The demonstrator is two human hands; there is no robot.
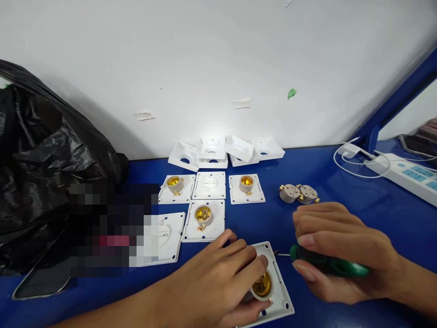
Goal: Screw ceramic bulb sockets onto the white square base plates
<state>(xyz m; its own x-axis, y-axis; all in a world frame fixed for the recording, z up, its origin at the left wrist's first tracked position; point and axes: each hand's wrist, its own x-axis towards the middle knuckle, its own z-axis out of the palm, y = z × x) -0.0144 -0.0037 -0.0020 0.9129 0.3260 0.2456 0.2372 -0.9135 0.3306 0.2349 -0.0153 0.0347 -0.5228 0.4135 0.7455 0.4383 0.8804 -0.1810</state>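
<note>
Landmark: near socket plate (273, 282), white, square, brass lamp socket set in it, lying flat on blue surface (341, 182) at bottom centre. Left hand (221, 282) curled over that plate, fingers closed around socket, covering most of it; only brass rim showing. Right hand (334, 250) just right of plate, gripping green-handled screwdriver (331, 266); thin shaft barely visible between handle and plate, tip contact hard to tell. Beyond plate: four more white plates (208, 200), three with brass sockets seated in them, one showing flat back. Farther behind those, against wall: pile of empty white housings (225, 150), open sides up, nothing inside visible. Beyond right hand: two loose beige socket cores (298, 193), touching each other. Far right of plate: white power strip (406, 173) with cable, cut off by frame edge. Far left of plate: black plastic bag (41, 159), contents hidden. Left of plate: pixelated patch covering another white plate partly; unreadable.
</note>
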